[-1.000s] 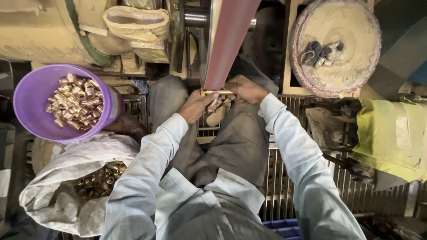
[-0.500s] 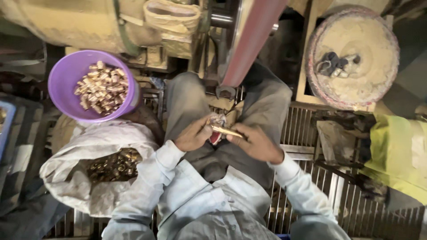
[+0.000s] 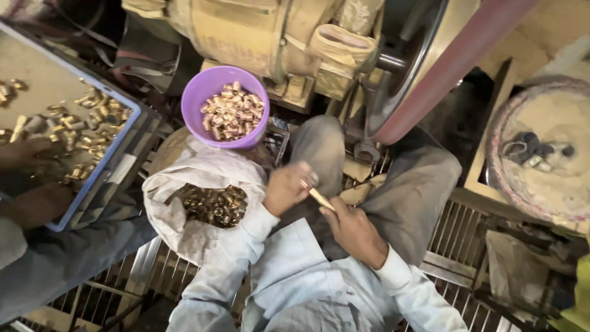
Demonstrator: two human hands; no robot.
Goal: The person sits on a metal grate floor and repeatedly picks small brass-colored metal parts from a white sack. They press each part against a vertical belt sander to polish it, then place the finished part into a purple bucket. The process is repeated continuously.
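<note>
Compared with half a second ago, the view has swung left: a blue tray (image 3: pixel 126 144) of brass pieces and another person's hand (image 3: pixel 27 154) are now seen left of the purple bowl (image 3: pixel 203 92). One wooden stick (image 3: pixel 321 199) is held over the lap, right of the white sack (image 3: pixel 184 178), its long axis slanting from upper left to lower right. The left hand (image 3: pixel 287 187) is closed on the upper end, where a small brass piece (image 3: pixel 305 182) sits; the right hand (image 3: pixel 353 230) is closed around the lower end. One bowl, one sack and one tray are counted.
</note>
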